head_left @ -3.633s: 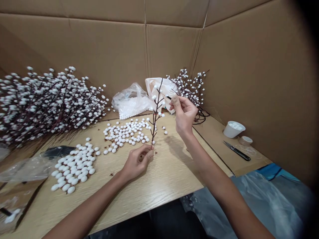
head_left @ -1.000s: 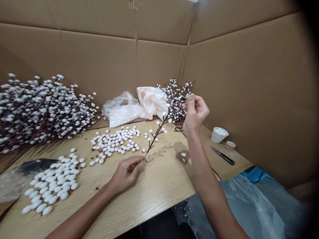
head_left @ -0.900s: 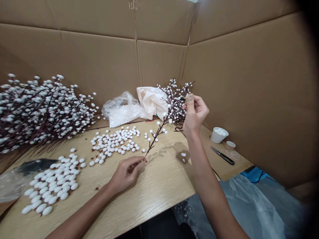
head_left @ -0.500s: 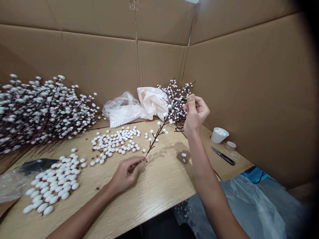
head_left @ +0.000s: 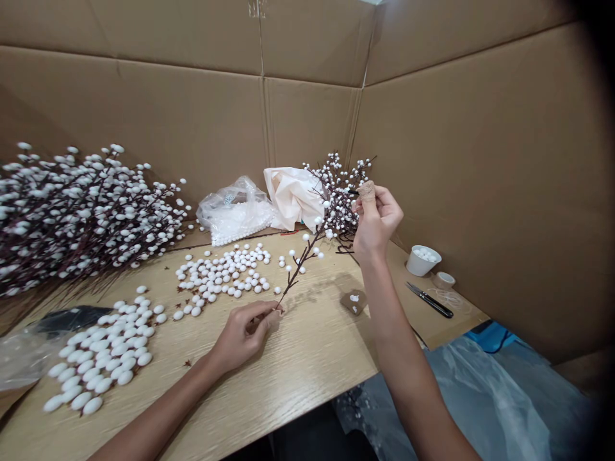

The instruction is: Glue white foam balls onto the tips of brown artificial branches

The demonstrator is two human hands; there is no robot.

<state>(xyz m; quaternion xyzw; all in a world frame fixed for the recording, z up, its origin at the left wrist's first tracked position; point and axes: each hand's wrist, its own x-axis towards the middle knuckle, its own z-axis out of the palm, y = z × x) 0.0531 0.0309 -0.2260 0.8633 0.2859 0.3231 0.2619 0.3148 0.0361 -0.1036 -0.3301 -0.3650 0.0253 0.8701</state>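
Head view. The left hand (head_left: 245, 333) rests on the worktop (head_left: 312, 362), fingers pinched on the lower end of a thin dark branch (head_left: 300, 261) that slants up and to the right. The right hand (head_left: 377, 221), thumb wrapped in tan tape, is raised, fingertips pressed together on the branch's upper tip. Loose white beads (head_left: 221, 272) lie on the worktop just behind the left hand. A small cup (head_left: 421, 259) and a knife (head_left: 429, 299) lie to the right.

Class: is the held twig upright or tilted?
Tilted: the left hand pinches the twig at its base, and its top leans right toward the right hand.
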